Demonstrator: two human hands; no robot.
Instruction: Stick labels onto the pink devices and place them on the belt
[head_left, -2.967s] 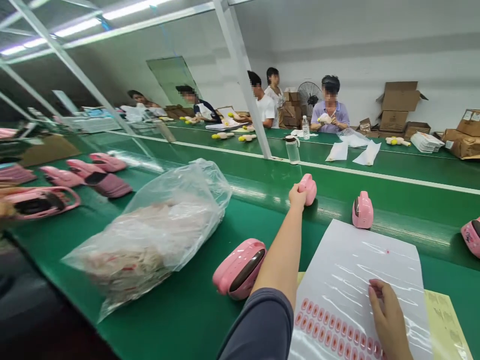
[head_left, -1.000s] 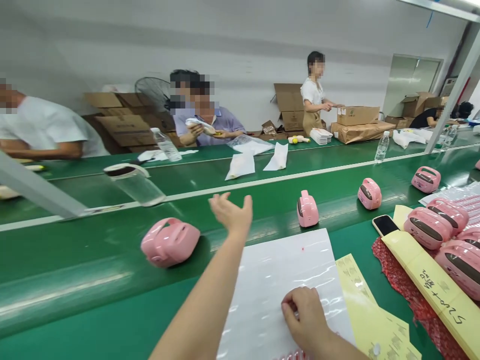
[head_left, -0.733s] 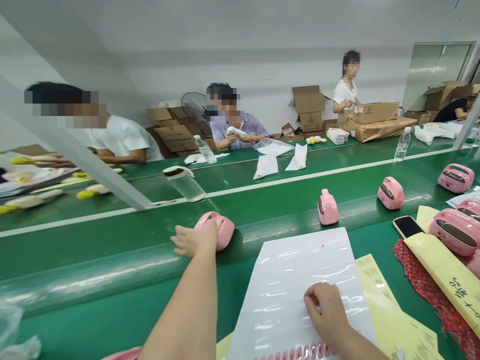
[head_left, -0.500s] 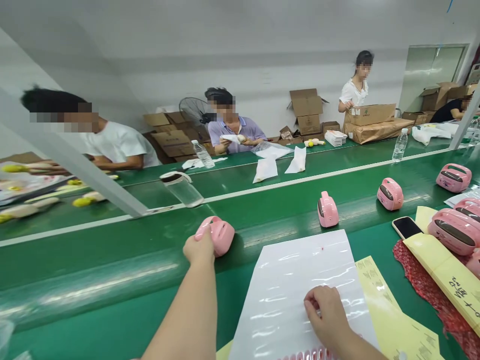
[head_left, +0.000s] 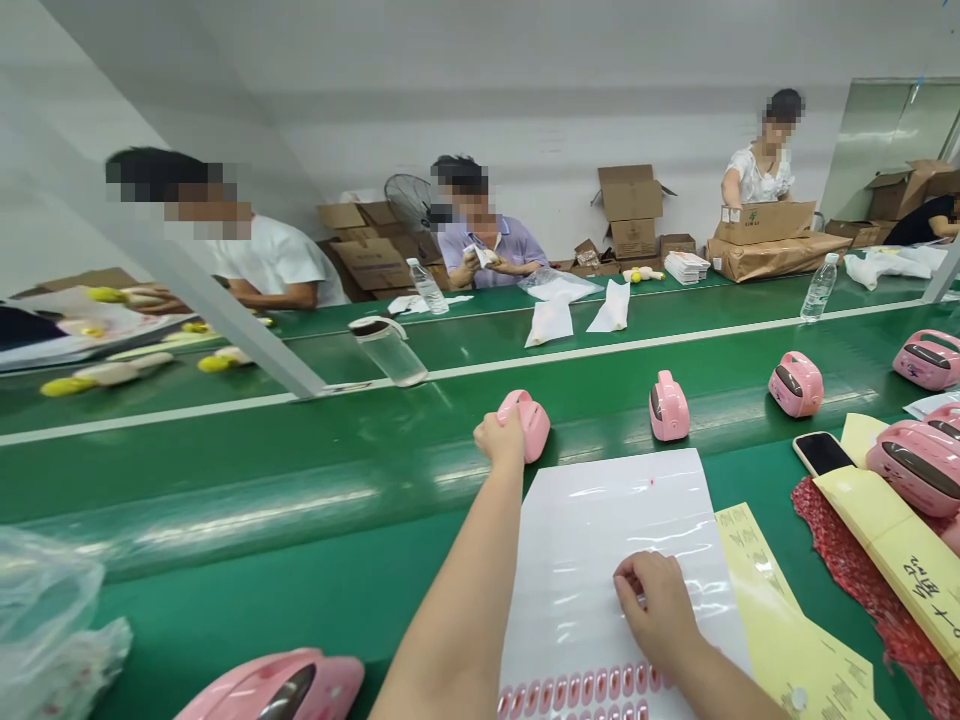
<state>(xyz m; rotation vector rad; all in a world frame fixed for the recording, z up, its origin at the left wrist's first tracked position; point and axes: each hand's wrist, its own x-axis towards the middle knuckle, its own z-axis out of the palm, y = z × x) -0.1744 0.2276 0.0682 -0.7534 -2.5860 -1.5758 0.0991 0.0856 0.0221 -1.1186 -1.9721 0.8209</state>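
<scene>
My left hand (head_left: 499, 438) is closed around the handle of a small pink plastic case (head_left: 533, 428) with a rounded body, on the green conveyor belt ahead of me. Below it lies a white sheet (head_left: 570, 545) with a glossy surface, carrying rows of pink oval stickers (head_left: 585, 688) along its near end. Over that sheet, my right hand (head_left: 660, 605) has its fingers curled in toward the thumb. Whatever may be between those fingertips is too small or hidden to make out. Another pink case (head_left: 669, 407) stands on the belt to the right of my left hand.
More pink cases (head_left: 796, 385) line the belt rightward; one (head_left: 277, 688) lies at the lower left by a clear plastic bag (head_left: 52, 600). Yellow paper (head_left: 780, 610), a phone (head_left: 823, 455) and red wrap (head_left: 847, 550) lie right. Co-workers sit and stand opposite, behind a grey post (head_left: 247, 320).
My left hand and the gripped pink case have shifted right, close to the white sheet's far edge. The view has turned left, showing another case at bottom left. My right hand remains over the sheet.
</scene>
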